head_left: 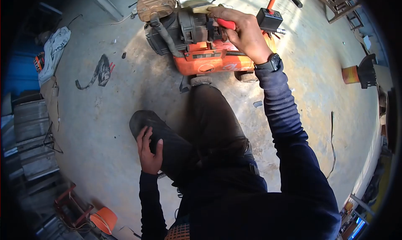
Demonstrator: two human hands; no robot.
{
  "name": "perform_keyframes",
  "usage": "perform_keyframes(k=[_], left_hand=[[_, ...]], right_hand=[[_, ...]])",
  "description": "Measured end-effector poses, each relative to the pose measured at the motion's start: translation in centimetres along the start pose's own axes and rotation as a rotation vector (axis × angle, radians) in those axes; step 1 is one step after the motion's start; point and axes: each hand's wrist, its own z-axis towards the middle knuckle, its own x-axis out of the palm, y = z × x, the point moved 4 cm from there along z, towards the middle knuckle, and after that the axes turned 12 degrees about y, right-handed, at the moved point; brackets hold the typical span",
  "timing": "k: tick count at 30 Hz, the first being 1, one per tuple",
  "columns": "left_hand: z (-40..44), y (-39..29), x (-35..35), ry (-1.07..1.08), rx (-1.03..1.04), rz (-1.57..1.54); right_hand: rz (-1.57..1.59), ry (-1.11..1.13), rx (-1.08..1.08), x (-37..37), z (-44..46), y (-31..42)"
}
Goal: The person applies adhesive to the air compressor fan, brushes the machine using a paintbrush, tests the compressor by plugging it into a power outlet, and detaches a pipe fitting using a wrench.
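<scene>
Left hand (150,154): resting on the left leg (178,148) near the knee, fingers spread, holding nothing, well apart from the black motor (191,27). Right hand (247,30): the nearer to the motor, fingers closed around a red-handled tool (226,24), apparently a brush. Its long axis slants from the grip forward and left to a pale head (202,9) at the motor's upper side; contact cannot be confirmed. Orange tank (217,65): beneath the motor.
</scene>
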Motion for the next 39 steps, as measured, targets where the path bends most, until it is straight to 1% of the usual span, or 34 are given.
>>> perform_keyframes(k=[3, 4, 6, 7, 8, 11, 12, 15, 16, 19, 20, 23, 24, 26, 27, 30, 31, 34, 35, 36, 38, 39], left_hand=[[-0.9, 0.0, 0.0, -0.007, -0.011, -0.01], [-1.1, 0.2, 0.3, 0.005, -0.016, 0.004], [-1.0, 0.6, 0.5, 0.021, -0.016, 0.035], [-0.9, 0.7, 0.4, 0.028, -0.005, 0.047], [-1.1, 0.7, 0.4, 0.021, -0.015, 0.031], [-1.1, 0.7, 0.3, 0.011, -0.038, 0.003], [-0.7, 0.6, 0.2, 0.025, -0.032, 0.022], [-1.1, 0.2, 0.4, 0.052, -0.039, 0.053], [-0.9, 0.0, 0.4, 0.048, -0.036, 0.049], [-0.1, -0.3, 0.2, 0.041, -0.031, 0.044], [0.1, -0.4, 0.3, 0.05, -0.027, 0.053], [0.3, -0.6, 0.7, 0.059, -0.014, 0.064], [0.5, -0.9, 0.5, 0.053, -0.008, 0.063], [0.5, -1.2, 0.4, 0.039, -0.005, 0.054], [0.6, -1.1, 0.4, 0.029, -0.005, 0.046], [1.1, -0.8, 0.5, 0.058, -0.005, 0.046], [1.3, -0.9, 0.4, 0.054, 0.003, 0.044], [1.7, -1.4, 0.6, 0.06, 0.02, 0.042], [1.8, -1.4, 0.7, 0.054, 0.018, 0.037], [1.8, -1.4, 0.8, 0.056, 0.013, 0.031], [2.0, -1.3, 0.9, 0.075, 0.013, 0.021], [2.2, -1.3, 0.9, 0.077, 0.02, 0.018]], right_hand=[[0.531, 0.119, 0.007, 0.5, -0.3, 1.2], [0.53, 0.107, 0.025, 0.4, -0.8, 0.3], [0.291, -0.063, 0.174, -0.4, -0.8, -3.6], [0.172, -0.145, 0.242, -1.0, -0.7, -4.4], [0.174, -0.153, 0.249, -0.4, -1.0, -4.1], [0.719, 0.063, -0.017, 2.3, -1.1, 0.9], [0.718, 0.058, -0.013, 2.2, -1.2, 0.0], [0.517, -0.133, 0.228, 0.7, -1.3, -4.3], [0.517, -0.14, 0.225, 0.8, -1.4, -4.5], [0.674, 0.04, 0.011, 0.6, -0.8, -1.3], [0.676, 0.042, 0.012, 0.6, -0.9, -1.7], [0.103, -0.263, 0.413, -1.8, -1.6, -4.3], [0.099, -0.267, 0.403, -2.3, -1.3, -4.6], [0.788, -0.774, 0.397, -3.4, -2.1, -6.0], [0.788, -0.766, 0.387, -3.5, -1.7, -6.1], [0.336, -0.081, 0.336, -2.5, 0.7, -5.1], [0.329, -0.084, 0.332, -3.2, 0.9, -5.2], [0.774, -0.212, 0.55, -5.8, 1.9, -5.4], [0.773, -0.205, 0.544, -5.3, 2.3, -5.7], [0.53, -0.195, 0.502, -4.5, 2.8, -6.2], [0.039, -0.176, 0.415, -4.6, 4.0, -4.8], [0.032, -0.179, 0.416, -5.2, 3.7, -4.7]])
